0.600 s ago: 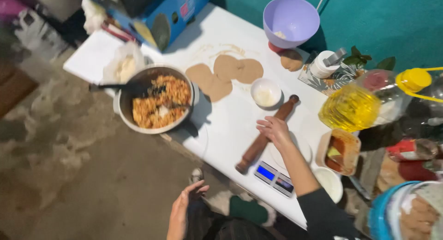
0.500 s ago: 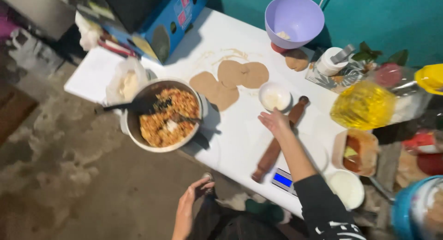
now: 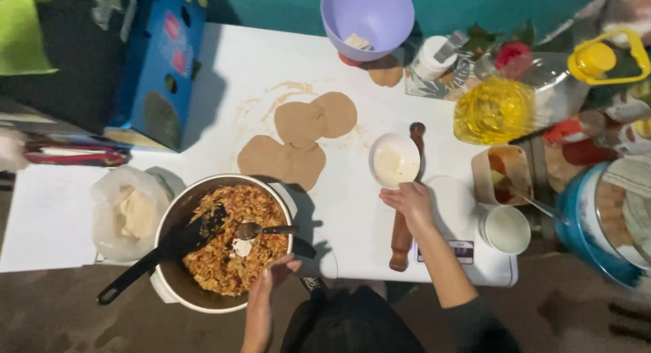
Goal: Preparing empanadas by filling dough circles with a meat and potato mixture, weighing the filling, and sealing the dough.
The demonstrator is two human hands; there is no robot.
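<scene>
My left hand (image 3: 266, 285) rests on the near rim of a metal pot (image 3: 169, 210) full of orange-red filling (image 3: 230, 239). A spoon (image 3: 261, 229) and a black spatula (image 3: 163, 251) lie in that filling, the spoon handle close to my fingers. My right hand (image 3: 408, 200) holds the near edge of a small white bowl (image 3: 393, 161) on the white table (image 3: 224, 75). Under that hand lies a wooden rolling pin (image 3: 404, 224). Several flat brown dough rounds (image 3: 298, 139) lie beyond the pot.
A purple bowl (image 3: 369, 14) stands at the back. On the right are a yellow oil jug (image 3: 515, 102), a tub of sauce (image 3: 505, 173), a white cup (image 3: 505, 227) and a small scale (image 3: 454, 210). A plastic bag (image 3: 125, 210) lies left of the pot, a blue box (image 3: 163, 61) behind it.
My left hand has come up from below the table edge to the pot's rim. My right hand has moved from the rolling pin to the small white bowl. The view has moved closer.
</scene>
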